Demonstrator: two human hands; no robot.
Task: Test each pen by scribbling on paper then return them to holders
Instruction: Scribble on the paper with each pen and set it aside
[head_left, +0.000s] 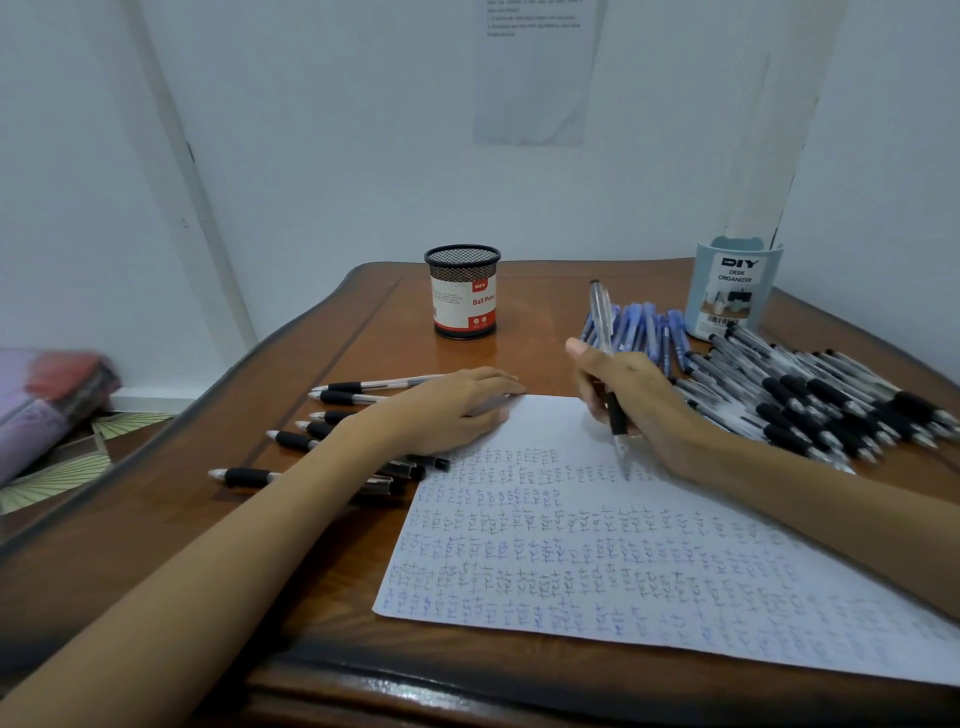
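Pen (601, 322), clear barrel with black grip, is held in the right hand (631, 400): fingers and thumb curled round the grip, writing pose, tip down on the paper (623, 561) at its top row of writing, barrel leaning away toward the far edge. Paper lies on the near right part of the surface (540, 322), covered in rows of small "test" scribbles in blue and black; the strip along its far edge is blank. Left hand (457, 410) lies flat, fingers straight, pressing the paper's far left corner, holding nothing. Black-grip pens (322, 415) lie in a loose row just left of the paper, partly under the left forearm. Mesh holder (462, 293), black with a red-white label, stands near the far edge, centre. Blue organizer (732, 291) stands at the far right corner. Blue pens (639, 325) lie beside it, just behind the right hand. Big pile of black-grip pens (810, 395) lies along the right edge. Printed sheet (535, 73) is on the wall behind.
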